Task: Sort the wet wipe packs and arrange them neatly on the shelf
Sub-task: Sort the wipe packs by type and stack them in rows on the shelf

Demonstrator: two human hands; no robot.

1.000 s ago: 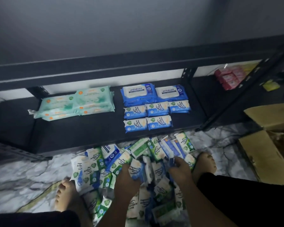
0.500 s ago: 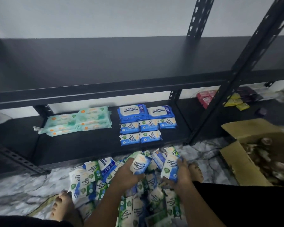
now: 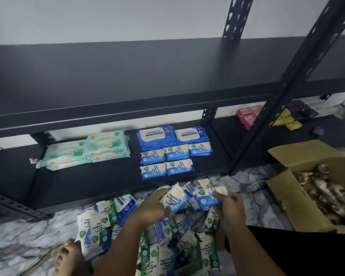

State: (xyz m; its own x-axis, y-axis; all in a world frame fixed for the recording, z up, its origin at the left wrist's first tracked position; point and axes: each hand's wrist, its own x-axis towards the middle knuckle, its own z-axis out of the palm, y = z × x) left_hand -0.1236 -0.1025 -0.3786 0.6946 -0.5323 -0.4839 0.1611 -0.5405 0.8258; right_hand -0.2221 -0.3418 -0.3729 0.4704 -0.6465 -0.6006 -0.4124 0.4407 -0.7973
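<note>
On my feed the left hand (image 3: 147, 208) grips a small blue-and-white pack (image 3: 174, 200), fingers curled round it. Its label reads "Fragrance Free Antibacterial Wipes". The right hand (image 3: 230, 208) pinches a second blue pack (image 3: 209, 197) just beside the first, its writing partly covered by the fingers.

Both packs are held just in front of the lower shelf (image 3: 84, 182), above the pile (image 3: 167, 246) of blue and green packs on the floor before that shelf. Some packs in the pile read "Pine Antibacterial Wipes".

At the back of the shelf, two large blue packs (image 3: 157, 136) say "antabax". In front of them lie five small blue packs (image 3: 165, 162), in rows of three and two. To the left on the shelf sit stacked pale green packs (image 3: 88, 152), with print too blurred to read.
</note>
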